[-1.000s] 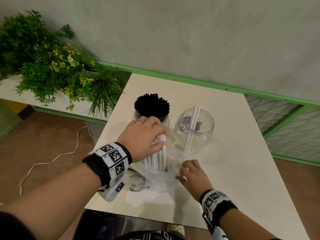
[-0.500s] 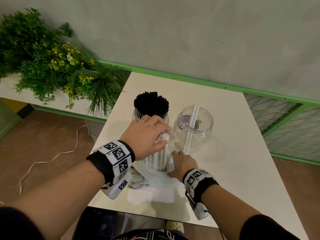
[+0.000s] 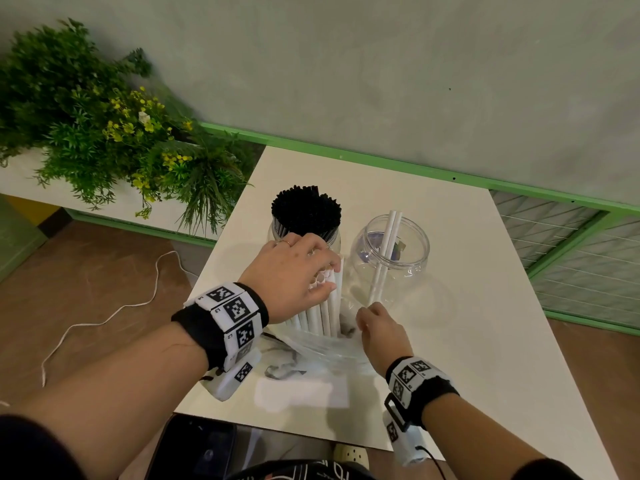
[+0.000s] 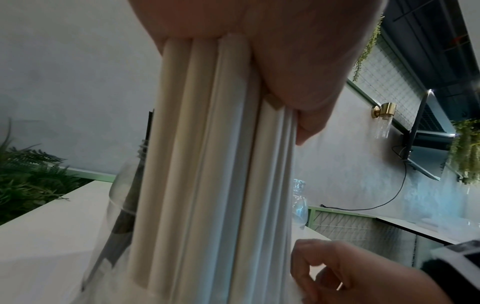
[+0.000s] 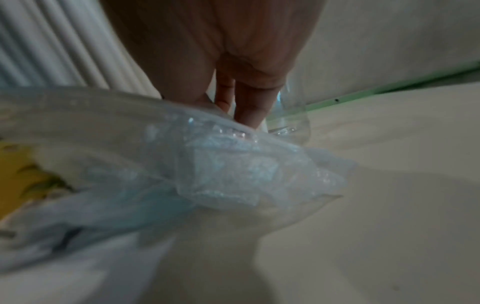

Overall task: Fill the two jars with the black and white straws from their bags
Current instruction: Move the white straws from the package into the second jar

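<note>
My left hand (image 3: 322, 275) grips the top of a bundle of white straws (image 3: 327, 310) that stands upright on the table inside a pushed-down clear bag (image 3: 322, 348). In the left wrist view the palm (image 4: 285, 61) caps the straws (image 4: 207, 164). My right hand (image 3: 372, 320) is low beside the bundle, its fingers (image 5: 241, 102) curled at the crumpled rim of the bag (image 5: 207, 154). Behind stand a jar packed with black straws (image 3: 304, 213) and a clear jar (image 3: 420, 244) holding two white straws (image 3: 386, 251).
The white table (image 3: 467, 358) ends close to my body, with a flat white label (image 3: 301, 393) near its front edge. A planter of green plants (image 3: 104, 126) is at the left, a mesh panel (image 3: 571, 258) at the right, and a white cord (image 3: 104, 317) lies on the floor.
My right hand moved from the bag's front in to the foot of the straw bundle, then slightly right. The left hand stayed on top of the white straws.
</note>
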Demonstrator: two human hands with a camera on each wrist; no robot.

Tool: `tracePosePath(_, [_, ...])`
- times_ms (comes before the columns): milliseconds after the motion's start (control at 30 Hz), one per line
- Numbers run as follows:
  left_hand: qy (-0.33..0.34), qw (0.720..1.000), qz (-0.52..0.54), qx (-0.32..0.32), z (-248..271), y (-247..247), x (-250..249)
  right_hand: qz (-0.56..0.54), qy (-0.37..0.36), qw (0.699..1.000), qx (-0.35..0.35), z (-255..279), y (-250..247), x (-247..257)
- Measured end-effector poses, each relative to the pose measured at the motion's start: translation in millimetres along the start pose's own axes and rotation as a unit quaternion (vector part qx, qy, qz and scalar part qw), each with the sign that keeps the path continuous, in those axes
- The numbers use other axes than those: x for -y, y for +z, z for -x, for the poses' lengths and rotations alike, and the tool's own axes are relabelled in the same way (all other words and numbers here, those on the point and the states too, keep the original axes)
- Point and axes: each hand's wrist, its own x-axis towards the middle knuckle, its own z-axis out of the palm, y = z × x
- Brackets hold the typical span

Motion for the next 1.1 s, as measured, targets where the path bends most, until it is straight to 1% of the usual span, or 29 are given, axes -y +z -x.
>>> tracePosePath(67, [0.0,1.0,0.0,0.004,-0.6,-0.1,-0.9,0.026,-0.028,0.999,0.022,-0.2,4.1,-4.2])
tracePosePath(133, [0.004,1.0,-0.005,0.006,-1.4,0.2,-1.2,0.013,-0.017,0.999,0.04,-3.8,2.3,-6.2])
tracePosePath(200, [0.008,1.0,-0.009,0.014,-3.2,0.0,-2.4,0.01,0.001,0.996,0.088,-7.8,1.8,-6.7])
tracePosePath(267, [0.011,1.0,-0.007,0.022,-5.4,-0.4,-5.3,0.069,0.007,0.988,0.139,-9.8,2.6,-3.4])
tracePosePath(300, [0.013,1.0,-0.006,0.023,-6.2,-0.6,-7.2,0.091,0.01,0.984,0.15,-9.2,3.0,-0.6])
tracePosePath(433, [0.016,1.0,-0.006,0.017,-7.7,0.2,-8.5,0.081,0.032,0.983,0.163,-7.4,-3.9,1.9])
tracePosePath(500, [0.015,1.0,-0.001,0.014,-7.2,0.1,-5.6,0.066,0.034,0.987,0.146,-5.9,-14.1,0.4])
tracePosePath(533, [0.017,1.0,0.001,0.011,-6.6,-0.3,-4.3,0.046,0.026,0.992,0.117,-4.5,-18.5,-0.1])
tracePosePath(567, [0.021,1.0,0.004,0.008,-5.9,-0.6,-3.6,0.004,0.012,0.997,0.076,-3.0,-22.6,0.3])
tracePosePath(600, [0.027,1.0,0.006,0.007,-5.3,-0.5,-3.2,-0.063,-0.01,0.998,0.03,-1.8,-26.9,2.7])
tracePosePath(633, [0.032,0.999,0.011,0.007,-5.0,-0.6,-3.4,-0.141,-0.033,0.989,-0.006,-2.1,-30.8,6.8])
tracePosePath(667, [0.037,0.999,0.019,0.009,-5.5,-0.8,-4.0,-0.213,-0.051,0.976,-0.014,-3.1,-35.9,13.5])
tracePosePath(700, [0.042,0.999,0.029,0.014,-6.4,-2.0,-5.3,-0.264,-0.062,0.963,-0.001,-5.0,-41.6,21.8])
tracePosePath(767, [0.048,0.997,0.049,0.021,-7.2,-7.0,-7.2,-0.33,-0.085,0.939,0.037,-12.2,-49.8,36.8])
tracePosePath(833, [0.024,0.997,0.069,-0.001,0.5,-14.3,-5.0,-0.374,-0.105,0.919,0.065,-20.5,-52.3,44.1])
tracePosePath(900, [-0.047,0.992,0.113,-0.014,17.6,-15.2,1.8,-0.378,-0.104,0.916,0.086,-24.6,-51.6,45.6])
tracePosePath(967, [-0.103,0.974,0.202,0.008,34.1,-9.0,6.5,-0.369,-0.103,0.917,0.111,-25.9,-48.5,46.4])
tracePosePath(1033, [-0.109,0.958,0.265,0.013,39.3,2.4,5.9,-0.359,-0.099,0.918,0.137,-25.1,-45.4,51.4])
tracePosePath(1100, [-0.106,0.956,0.275,-0.021,35.8,9.1,5.2,-0.373,-0.093,0.914,0.132,-25.3,-40.9,57.1])
